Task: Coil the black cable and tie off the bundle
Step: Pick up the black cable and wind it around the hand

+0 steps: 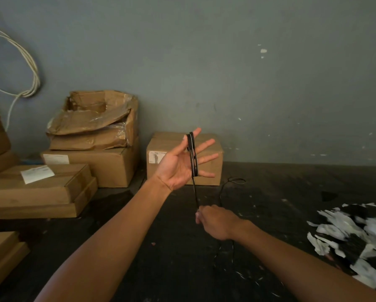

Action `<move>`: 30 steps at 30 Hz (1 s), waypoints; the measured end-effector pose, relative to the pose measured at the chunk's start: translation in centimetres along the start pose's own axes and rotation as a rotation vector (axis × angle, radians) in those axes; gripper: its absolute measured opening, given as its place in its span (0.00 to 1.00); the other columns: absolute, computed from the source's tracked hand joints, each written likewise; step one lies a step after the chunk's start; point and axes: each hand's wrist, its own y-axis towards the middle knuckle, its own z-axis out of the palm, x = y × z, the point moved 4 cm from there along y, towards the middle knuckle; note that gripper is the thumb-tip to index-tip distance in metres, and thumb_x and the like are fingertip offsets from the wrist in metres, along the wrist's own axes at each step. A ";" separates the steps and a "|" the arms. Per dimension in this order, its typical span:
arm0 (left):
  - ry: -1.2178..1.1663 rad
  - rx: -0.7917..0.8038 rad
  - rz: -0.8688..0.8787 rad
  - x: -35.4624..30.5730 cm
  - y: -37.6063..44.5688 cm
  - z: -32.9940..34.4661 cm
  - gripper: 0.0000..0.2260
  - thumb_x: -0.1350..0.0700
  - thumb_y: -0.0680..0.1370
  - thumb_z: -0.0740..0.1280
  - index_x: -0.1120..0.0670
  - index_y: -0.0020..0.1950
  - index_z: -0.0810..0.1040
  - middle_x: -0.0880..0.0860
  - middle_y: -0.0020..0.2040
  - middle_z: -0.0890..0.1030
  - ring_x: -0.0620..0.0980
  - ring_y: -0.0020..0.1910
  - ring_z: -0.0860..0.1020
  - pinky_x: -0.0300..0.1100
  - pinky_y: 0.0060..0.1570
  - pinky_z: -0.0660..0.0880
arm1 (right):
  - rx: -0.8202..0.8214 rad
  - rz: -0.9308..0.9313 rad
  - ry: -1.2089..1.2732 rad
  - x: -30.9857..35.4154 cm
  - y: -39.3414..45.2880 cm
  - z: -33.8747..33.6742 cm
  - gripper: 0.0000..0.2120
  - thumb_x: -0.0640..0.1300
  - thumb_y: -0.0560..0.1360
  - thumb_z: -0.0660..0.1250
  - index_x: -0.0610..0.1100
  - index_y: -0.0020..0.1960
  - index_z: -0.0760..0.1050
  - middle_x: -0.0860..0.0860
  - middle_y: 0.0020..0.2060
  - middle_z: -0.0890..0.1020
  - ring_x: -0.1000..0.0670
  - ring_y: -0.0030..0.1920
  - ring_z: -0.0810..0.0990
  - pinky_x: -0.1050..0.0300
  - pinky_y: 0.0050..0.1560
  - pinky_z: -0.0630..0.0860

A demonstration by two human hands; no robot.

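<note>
My left hand [180, 164] is raised palm up with its fingers spread. Several turns of the thin black cable [193, 155] are wrapped around those fingers as a narrow coil. One strand drops straight down from the coil into my right hand [215, 221], which is closed on it lower and nearer to me. The rest of the cable runs loose over the dark floor, with a small loop [237, 180] lying beyond my right hand.
Cardboard boxes stand against the grey wall: a small one [211, 168] behind my left hand, a crushed stack [95, 138] to the left, flat boxes [41, 192] at far left. Torn white paper scraps [352, 236] lie at right. A white cord [30, 73] hangs upper left.
</note>
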 end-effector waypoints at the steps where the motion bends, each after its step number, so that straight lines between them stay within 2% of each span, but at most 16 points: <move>1: 0.036 -0.015 -0.009 -0.1 0.0 -0.4 0.18 0.46 0.83 0.50 0.42 0.71 0.69 0.56 0.73 0.71 0.67 0.70 0.69 0.77 0.59 0.63 | 0.008 -0.005 -0.014 0.1 -0.3 -0.1 0.12 0.47 0.83 0.55 0.46 0.61 0.74 0.45 0.57 0.79 0.47 0.58 0.78 0.45 0.61 0.74; 4: 0.145 -0.085 -0.041 -0.3 -0.2 -2.2 0.17 0.46 0.83 0.51 0.42 0.70 0.70 0.55 0.73 0.71 0.65 0.71 0.68 0.79 0.63 0.57 | 0.025 -0.012 -0.089 0.7 -1.3 -0.9 0.13 0.48 0.83 0.54 0.46 0.61 0.74 0.45 0.56 0.79 0.47 0.56 0.78 0.44 0.60 0.75; 7: 0.253 -0.147 -0.078 -0.1 -0.5 -4.0 0.16 0.46 0.83 0.53 0.42 0.68 0.72 0.53 0.71 0.73 0.63 0.72 0.68 0.76 0.64 0.57 | -0.002 -0.036 -0.110 1.6 -2.3 -2.3 0.13 0.50 0.83 0.54 0.47 0.57 0.75 0.47 0.52 0.80 0.49 0.52 0.79 0.44 0.57 0.77; 10: 0.292 -0.160 -0.130 0.7 -1.1 -5.4 0.16 0.46 0.81 0.55 0.42 0.67 0.73 0.54 0.71 0.73 0.62 0.72 0.67 0.74 0.67 0.55 | -0.134 -0.098 -0.100 2.7 -3.3 -4.8 0.13 0.52 0.83 0.54 0.50 0.53 0.76 0.51 0.45 0.81 0.53 0.45 0.80 0.51 0.48 0.78; 13: 0.358 -0.106 -0.176 1.8 -1.5 -5.8 0.17 0.44 0.78 0.60 0.41 0.66 0.76 0.54 0.73 0.71 0.61 0.73 0.65 0.73 0.69 0.53 | -0.258 -0.153 -0.147 3.3 -3.8 -7.8 0.11 0.53 0.82 0.58 0.50 0.50 0.77 0.55 0.37 0.78 0.57 0.37 0.77 0.61 0.37 0.72; 15: 0.355 -0.117 -0.167 2.1 -1.5 -5.9 0.17 0.44 0.79 0.60 0.41 0.67 0.76 0.55 0.74 0.70 0.62 0.74 0.64 0.72 0.69 0.55 | -0.314 -0.187 -0.175 3.8 -4.1 -9.5 0.11 0.54 0.81 0.61 0.49 0.49 0.79 0.55 0.34 0.79 0.57 0.34 0.77 0.61 0.33 0.69; 18: 0.246 -0.216 -0.081 1.3 -1.0 -5.6 0.16 0.46 0.82 0.55 0.42 0.67 0.74 0.56 0.73 0.71 0.62 0.73 0.65 0.71 0.68 0.58 | -0.239 -0.240 -0.192 4.7 -4.6 -9.9 0.12 0.54 0.80 0.62 0.48 0.50 0.80 0.52 0.39 0.82 0.56 0.35 0.77 0.60 0.35 0.72; 21: 0.197 -0.265 -0.024 0.6 -0.5 -5.1 0.15 0.47 0.83 0.54 0.43 0.66 0.75 0.56 0.73 0.70 0.61 0.73 0.64 0.67 0.65 0.62 | -0.122 -0.279 -0.249 5.4 -4.9 -8.6 0.10 0.52 0.81 0.62 0.48 0.49 0.78 0.56 0.37 0.77 0.61 0.35 0.73 0.63 0.33 0.65; 23: 0.277 -0.240 -0.035 0.9 -0.6 -4.7 0.16 0.49 0.82 0.56 0.46 0.67 0.75 0.58 0.73 0.70 0.61 0.74 0.64 0.64 0.68 0.61 | -0.199 -0.295 -0.235 5.4 -4.9 -9.5 0.08 0.52 0.80 0.62 0.51 0.49 0.78 0.59 0.35 0.74 0.63 0.34 0.70 0.64 0.32 0.63; 26: 0.389 -0.123 -0.154 2.2 -1.6 -3.9 0.16 0.49 0.80 0.59 0.47 0.65 0.78 0.57 0.68 0.75 0.59 0.69 0.70 0.69 0.67 0.59 | -0.378 -0.284 -0.245 4.6 -4.5 -12.3 0.07 0.52 0.78 0.66 0.51 0.52 0.80 0.60 0.37 0.77 0.63 0.32 0.71 0.63 0.33 0.64; 28: 0.380 -0.071 -0.241 2.7 -2.2 -3.5 0.14 0.50 0.78 0.62 0.49 0.61 0.80 0.55 0.67 0.77 0.60 0.72 0.67 0.74 0.67 0.56 | -0.425 -0.241 -0.250 3.5 -4.2 -13.8 0.07 0.54 0.77 0.68 0.52 0.51 0.80 0.56 0.39 0.82 0.60 0.35 0.74 0.59 0.36 0.70; 30: 0.398 -0.033 -0.323 2.8 -2.7 -3.1 0.16 0.49 0.76 0.65 0.49 0.63 0.79 0.56 0.71 0.73 0.62 0.74 0.63 0.75 0.67 0.54 | -0.462 -0.213 -0.258 2.5 -3.9 -14.9 0.07 0.54 0.76 0.69 0.52 0.49 0.80 0.55 0.42 0.83 0.55 0.40 0.79 0.54 0.43 0.76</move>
